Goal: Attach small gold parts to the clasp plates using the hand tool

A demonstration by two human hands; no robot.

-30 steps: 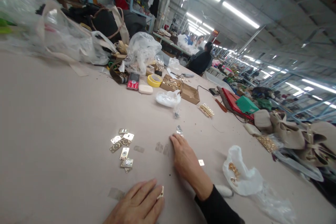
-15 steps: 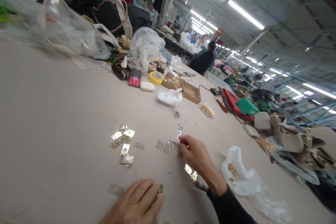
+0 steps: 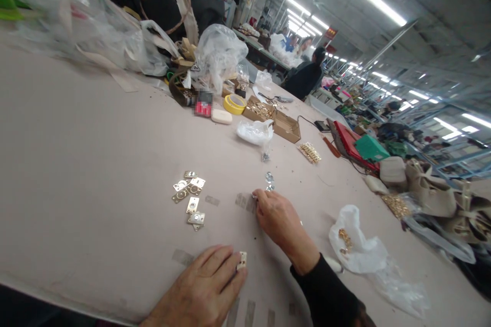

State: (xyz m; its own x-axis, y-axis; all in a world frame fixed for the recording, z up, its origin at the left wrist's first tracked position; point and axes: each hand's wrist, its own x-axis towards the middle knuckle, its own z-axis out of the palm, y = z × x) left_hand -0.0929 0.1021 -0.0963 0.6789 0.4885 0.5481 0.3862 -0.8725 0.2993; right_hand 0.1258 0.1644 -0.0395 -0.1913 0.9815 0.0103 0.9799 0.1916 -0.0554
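My left hand rests low on the table, its fingers closed on a small metal plate that shows past the fingertips. To the upper right, my right hand has thumb and fingertips pinched at the tabletop beside grey tape pieces; whatever is between the fingertips is too small to make out. Round silvery discs lie just beyond that hand. Several metal clasp plates are spread left of centre.
A white plastic bag with gold pieces lies at right. Farther back are cardboard boxes, yellow tape, a gold-parts packet and plastic bags. Beige bags stand at far right. A person sits in the distance.
My right hand has moved left and a little nearer, now covering the small rings and the plates that lay beside it. My left hand still holds its plate. The camera view has shifted slightly.
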